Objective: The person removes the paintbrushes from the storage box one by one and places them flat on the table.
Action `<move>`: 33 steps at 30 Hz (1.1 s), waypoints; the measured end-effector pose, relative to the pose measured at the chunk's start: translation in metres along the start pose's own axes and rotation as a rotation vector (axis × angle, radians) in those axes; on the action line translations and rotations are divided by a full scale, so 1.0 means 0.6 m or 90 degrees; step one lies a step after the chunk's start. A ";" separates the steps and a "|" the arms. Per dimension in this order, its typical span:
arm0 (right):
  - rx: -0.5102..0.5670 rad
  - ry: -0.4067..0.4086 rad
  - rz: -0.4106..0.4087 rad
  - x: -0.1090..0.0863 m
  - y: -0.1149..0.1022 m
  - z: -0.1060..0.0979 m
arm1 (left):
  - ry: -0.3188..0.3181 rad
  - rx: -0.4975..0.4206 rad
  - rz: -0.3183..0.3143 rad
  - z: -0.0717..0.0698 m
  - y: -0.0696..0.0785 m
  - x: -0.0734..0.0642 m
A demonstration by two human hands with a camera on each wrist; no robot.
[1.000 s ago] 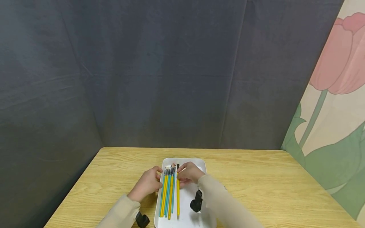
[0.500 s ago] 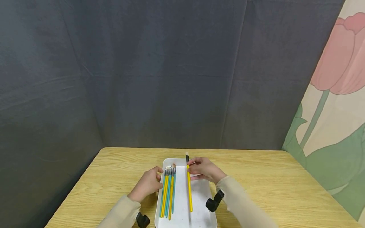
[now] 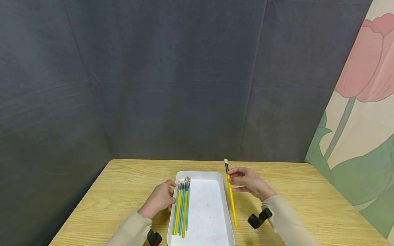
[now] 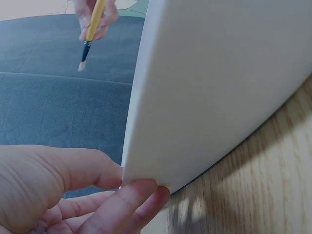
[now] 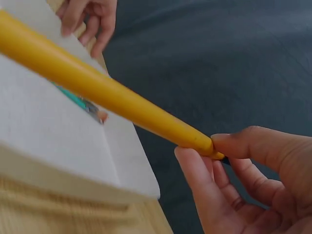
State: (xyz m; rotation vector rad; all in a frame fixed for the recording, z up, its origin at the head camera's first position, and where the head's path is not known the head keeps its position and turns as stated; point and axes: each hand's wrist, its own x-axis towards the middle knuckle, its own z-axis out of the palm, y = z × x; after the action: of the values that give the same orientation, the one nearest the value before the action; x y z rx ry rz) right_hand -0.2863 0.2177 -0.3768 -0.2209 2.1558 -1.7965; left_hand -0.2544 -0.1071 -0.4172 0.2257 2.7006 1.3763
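Observation:
My right hand (image 3: 250, 183) pinches a yellow paintbrush (image 3: 231, 200) between thumb and fingertips, near its black ferrule. The brush slants upright just beyond the tray's right rim, pale bristles at the top. In the right wrist view its thick yellow handle (image 5: 112, 95) crosses the picture. My left hand (image 3: 159, 199) grips the left rim of a white tray (image 3: 209, 208); the left wrist view shows the thumb at the rim and fingers against the outer wall (image 4: 209, 87). Along the tray's left side lie several yellow and teal paintbrushes (image 3: 180, 212), side by side, bristles pointing away.
The tray stands on a light wooden table (image 3: 277, 191). A dark grey curtain (image 3: 172, 85) hangs behind and to the left. On the right is a wall covering with a pink tulip (image 3: 360, 65). Each sleeve carries a black wrist camera (image 3: 259, 218).
My right hand has lifted the yellow paintbrush from beside the others and carried it right, across the tray and past its right rim. The left hand has stayed at the left rim.

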 end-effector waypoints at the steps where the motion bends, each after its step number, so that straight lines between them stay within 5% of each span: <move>1: -0.003 0.001 0.001 -0.002 0.004 -0.006 | 0.000 0.001 0.001 0.000 0.000 0.000; 22: -0.035 0.007 0.060 0.018 0.102 -0.011 | -0.002 0.019 -0.017 0.002 -0.002 0.007; 33: -0.116 0.106 0.110 0.031 0.107 0.012 | 0.000 0.017 -0.020 0.001 -0.003 0.006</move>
State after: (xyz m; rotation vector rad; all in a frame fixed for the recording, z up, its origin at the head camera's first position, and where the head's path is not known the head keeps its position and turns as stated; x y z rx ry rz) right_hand -0.2955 0.2179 -0.4434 0.0745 2.3747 -1.5736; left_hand -0.2580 -0.1069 -0.4191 0.1846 2.7119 1.3312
